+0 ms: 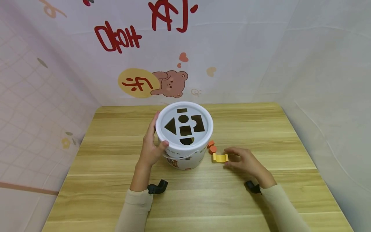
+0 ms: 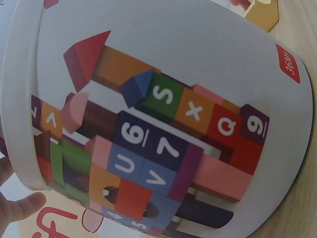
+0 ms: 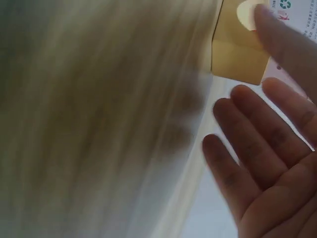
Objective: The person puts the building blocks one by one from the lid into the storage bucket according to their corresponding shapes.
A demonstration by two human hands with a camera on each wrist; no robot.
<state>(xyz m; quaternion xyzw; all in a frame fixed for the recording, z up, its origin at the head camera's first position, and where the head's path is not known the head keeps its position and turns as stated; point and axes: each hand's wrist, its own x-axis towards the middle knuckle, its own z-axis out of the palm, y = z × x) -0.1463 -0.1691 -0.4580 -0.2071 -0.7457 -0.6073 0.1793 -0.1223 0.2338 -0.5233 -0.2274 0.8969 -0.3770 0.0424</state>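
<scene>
A white bucket (image 1: 185,158) stands upright, its grey lid (image 1: 171,138) cut with several shaped holes. My left hand (image 1: 151,146) rests against the lid's left side, fingers toward the back and thumb at the front rim; its fingertips (image 2: 22,206) show beside the rim in the left wrist view. Right of the bucket lies a yellow block (image 1: 220,158) with a curved notch. Around its right end, my right hand (image 1: 246,161) has thumb and fingers apart. In the right wrist view the thumb overlaps the block (image 3: 237,59), while the other fingers (image 3: 247,129) are extended; contact is unclear.
Two orange blocks, one small and angular (image 1: 211,143) and one round (image 1: 213,149), lie between the bucket and the yellow block. The wooden table (image 1: 116,180) meets printed cloth walls (image 1: 232,48) at the back and sides. The bucket's thin handle (image 1: 181,158) hangs across its front.
</scene>
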